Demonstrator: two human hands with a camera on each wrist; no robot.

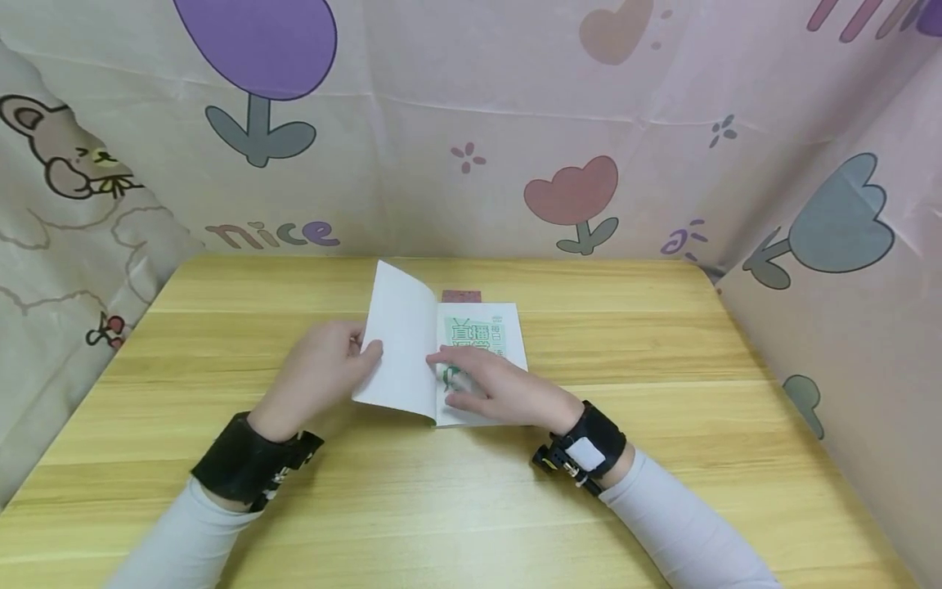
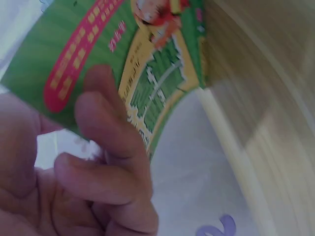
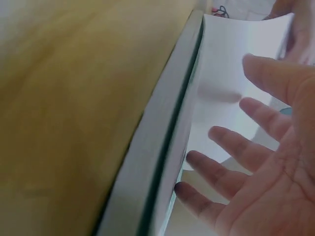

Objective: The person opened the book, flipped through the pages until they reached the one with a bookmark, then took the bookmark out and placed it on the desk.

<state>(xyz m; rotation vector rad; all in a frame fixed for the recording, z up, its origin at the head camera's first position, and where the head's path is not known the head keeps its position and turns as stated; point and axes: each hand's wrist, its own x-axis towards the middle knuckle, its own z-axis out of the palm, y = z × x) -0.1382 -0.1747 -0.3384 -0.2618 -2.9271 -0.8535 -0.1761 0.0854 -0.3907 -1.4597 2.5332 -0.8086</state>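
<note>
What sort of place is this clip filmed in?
Probably an improvised indoor recording corner, perhaps in a home: a wood-grain table, creased cloth with cartoon prints hanging around it, and black wrist straps carrying small devices. The actual room is hidden.

Clock positions per head view. Table [image 1: 441,515]: yellow wood-grain top, bands running side to side, soft pale sheen toward 6 o'clock. Back cloth [image 1: 434,49], pale pink, hangs at 12, lightly creased; prints: purple tulip [image 1: 257,41] near 11, beige heart [image 1: 616,33] at 1, pink tulip [image 1: 571,192] between 1 and 2, "nice" lettering [image 1: 290,235] between 9 and 10. Left cloth [image 1: 51,245], cream: bear [image 1: 74,151] near 10, cherries [image 1: 112,327] at 9. Right cloth [image 1: 883,343]: blue-grey tulip [image 1: 842,221] near 3.
</note>
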